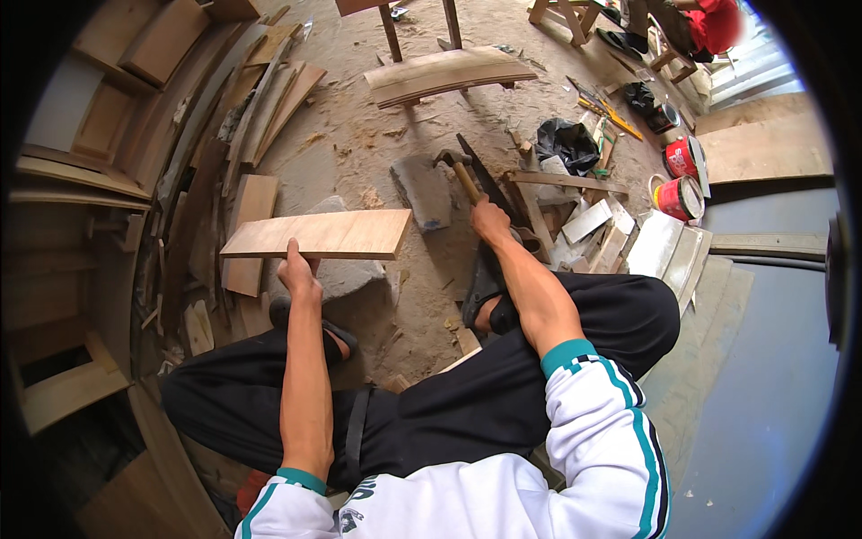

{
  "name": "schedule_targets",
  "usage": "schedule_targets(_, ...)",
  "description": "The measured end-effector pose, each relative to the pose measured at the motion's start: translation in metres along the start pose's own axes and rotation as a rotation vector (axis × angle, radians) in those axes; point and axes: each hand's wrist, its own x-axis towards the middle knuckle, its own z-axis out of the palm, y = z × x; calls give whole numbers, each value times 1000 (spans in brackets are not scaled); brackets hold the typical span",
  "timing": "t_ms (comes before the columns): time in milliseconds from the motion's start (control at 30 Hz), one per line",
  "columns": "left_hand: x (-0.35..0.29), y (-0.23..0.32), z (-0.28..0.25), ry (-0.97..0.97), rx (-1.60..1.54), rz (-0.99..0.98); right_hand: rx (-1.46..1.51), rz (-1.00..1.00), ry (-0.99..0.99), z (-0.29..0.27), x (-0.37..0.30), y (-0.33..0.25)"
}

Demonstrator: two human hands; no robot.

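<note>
Wooden board at ten o'clock, long axis running nine to three, near edge grasped by the left hand, thumb on top; hammer, head toward eleven, handle clenched in right hand at two.

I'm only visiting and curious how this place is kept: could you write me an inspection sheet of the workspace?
Surface: earthen-looking floor, dusty and littered with wood bits.
Job's things: wooden board, raised off the floor; hammer, its head pointing away from the person.
Clutter: offcuts, black plastic bag and red cans to the right; saw blade near the hammer.
Hands: left hand grips the board's near edge; right hand grips the hammer's handle.
Cables: nothing seen for certain.
Surroundings: wooden shelving at left; another person in red, upper right.
</note>
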Motion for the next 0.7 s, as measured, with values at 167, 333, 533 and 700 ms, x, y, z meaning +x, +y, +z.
schedule_targets(167,1,-5,-6,-18,17,4,57,53,274,0,17,-4)
schedule_targets(333,-1,-6,-12,-13,59,-20,185,-54,250,-11,24,20)
schedule_targets(533,7,0,-20,10,80,-33,288,449,50,-15,-3,52)
schedule_targets(700,2,-18,2,-14,21,-105,69,446,112,-3,-24,100)
